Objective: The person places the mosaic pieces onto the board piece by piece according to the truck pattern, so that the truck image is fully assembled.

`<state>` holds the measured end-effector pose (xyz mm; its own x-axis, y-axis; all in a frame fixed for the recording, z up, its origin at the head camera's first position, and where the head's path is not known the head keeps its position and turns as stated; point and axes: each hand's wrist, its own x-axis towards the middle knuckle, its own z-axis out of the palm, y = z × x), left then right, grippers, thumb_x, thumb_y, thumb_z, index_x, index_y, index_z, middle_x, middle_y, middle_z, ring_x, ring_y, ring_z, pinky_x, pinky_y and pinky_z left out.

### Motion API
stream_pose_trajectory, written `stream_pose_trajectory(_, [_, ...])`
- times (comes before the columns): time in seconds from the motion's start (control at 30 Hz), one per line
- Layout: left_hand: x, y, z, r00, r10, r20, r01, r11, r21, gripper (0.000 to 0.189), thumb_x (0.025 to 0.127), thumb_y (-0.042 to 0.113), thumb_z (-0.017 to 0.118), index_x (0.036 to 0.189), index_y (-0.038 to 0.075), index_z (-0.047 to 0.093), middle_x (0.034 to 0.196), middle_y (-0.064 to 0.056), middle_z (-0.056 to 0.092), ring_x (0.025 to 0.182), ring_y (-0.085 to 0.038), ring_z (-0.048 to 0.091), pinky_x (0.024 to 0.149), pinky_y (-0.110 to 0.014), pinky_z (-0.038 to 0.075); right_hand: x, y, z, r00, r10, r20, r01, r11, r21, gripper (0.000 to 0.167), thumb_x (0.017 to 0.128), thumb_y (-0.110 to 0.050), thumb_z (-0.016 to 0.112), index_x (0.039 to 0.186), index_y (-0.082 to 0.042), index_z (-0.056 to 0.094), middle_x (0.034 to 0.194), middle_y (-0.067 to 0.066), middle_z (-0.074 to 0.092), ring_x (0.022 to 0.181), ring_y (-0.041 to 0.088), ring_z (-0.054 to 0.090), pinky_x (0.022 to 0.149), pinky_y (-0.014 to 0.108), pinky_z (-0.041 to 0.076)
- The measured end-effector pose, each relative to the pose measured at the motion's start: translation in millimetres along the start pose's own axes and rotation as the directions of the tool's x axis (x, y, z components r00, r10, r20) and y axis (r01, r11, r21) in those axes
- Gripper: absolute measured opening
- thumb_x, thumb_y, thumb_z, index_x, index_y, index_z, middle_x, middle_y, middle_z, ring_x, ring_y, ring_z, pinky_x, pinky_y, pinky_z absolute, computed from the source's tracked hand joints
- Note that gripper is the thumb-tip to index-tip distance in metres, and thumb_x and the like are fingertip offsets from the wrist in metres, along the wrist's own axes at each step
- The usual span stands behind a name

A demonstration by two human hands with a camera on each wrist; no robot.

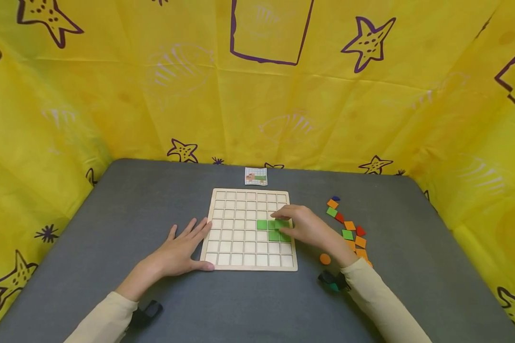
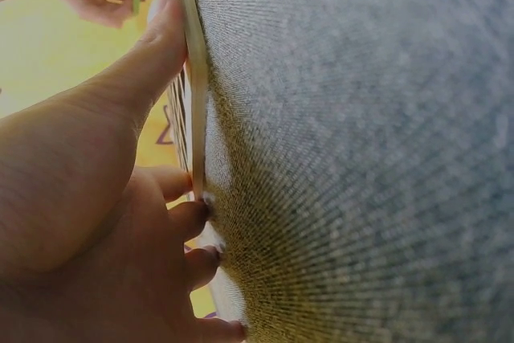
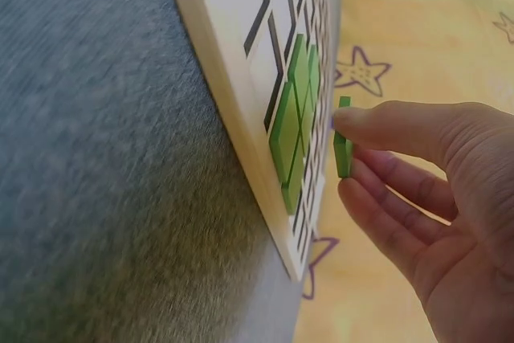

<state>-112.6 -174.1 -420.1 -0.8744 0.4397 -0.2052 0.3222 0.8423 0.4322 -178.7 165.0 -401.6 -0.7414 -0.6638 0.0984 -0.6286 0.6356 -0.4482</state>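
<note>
A pale wooden grid board (image 1: 231, 246) lies on the grey table, with several green square tiles (image 1: 273, 236) in cells on its right side. Over those tiles, my right hand (image 1: 306, 228) pinches another green square tile (image 3: 343, 154) between thumb and fingers, held off the board in the right wrist view. My left hand (image 1: 176, 255) rests at the board's left edge, fingers spread, the thumb by the near corner. In the left wrist view its thumb (image 2: 152, 54) lies along the wooden rim.
Right of the board lie loose orange, red, green and blue pieces (image 1: 349, 225), partly behind the right forearm. An orange round piece (image 1: 324, 259) is nearer. A small picture card (image 1: 256, 176) lies behind the board. Yellow printed cloth (image 1: 257, 105) surrounds the table's back and sides.
</note>
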Motion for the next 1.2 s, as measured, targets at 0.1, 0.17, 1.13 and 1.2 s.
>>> stream_pose_trajectory(0.1, [0.0,0.2,-0.1,1.0,-0.002,0.002,0.002,1.0,0.0,0.108,0.078,0.061,0.071,0.156,0.006,0.02,0.162,-0.016,0.017,0.147,-0.044,0.01,0.107,-0.073,0.001,4.8,-1.0,1.9,1.0,-0.01,0.004,0.01,1.0,0.001,0.036,0.085,-0.008,0.076,0.12,-0.005,0.069,0.113,0.004,0.07,0.098,0.016,0.066,0.084,0.033,0.054])
stream_pose_trajectory(0.17, [-0.2,0.5,-0.1,1.0,-0.006,0.004,0.006,1.0,-0.002,0.108,0.078,0.061,0.071,0.156,0.006,0.02,0.162,-0.016,0.017,0.147,-0.043,0.01,0.107,-0.073,0.001,8.4,-1.7,3.1,1.0,-0.018,0.009,0.018,1.0,0.001,0.035,0.085,-0.008,0.076,0.12,-0.005,0.069,0.113,0.005,0.07,0.098,0.016,0.066,0.085,0.032,0.054])
stream_pose_trajectory(1.13, [-1.0,1.8,-0.5,1.0,-0.01,0.007,0.01,1.0,-0.001,0.109,0.078,0.062,0.071,0.156,0.006,0.02,0.162,-0.016,0.016,0.147,-0.043,0.01,0.107,-0.073,0.002,45.7,-19.8,23.6,0.995,-0.075,0.063,0.071,0.995,0.067,0.033,0.086,-0.007,0.075,0.119,-0.005,0.069,0.112,0.004,0.07,0.099,0.014,0.064,0.087,0.029,0.051])
stream_pose_trajectory(1.2, [-0.3,2.4,-1.1,1.0,-0.01,0.008,0.01,1.0,-0.001,0.108,0.078,0.061,0.071,0.156,0.005,0.021,0.162,-0.017,0.017,0.147,-0.044,0.011,0.107,-0.073,0.002,47.4,-20.7,24.3,0.995,-0.07,0.066,0.066,0.996,0.064,0.033,0.086,-0.008,0.075,0.119,-0.005,0.069,0.112,0.003,0.07,0.099,0.013,0.064,0.087,0.028,0.051])
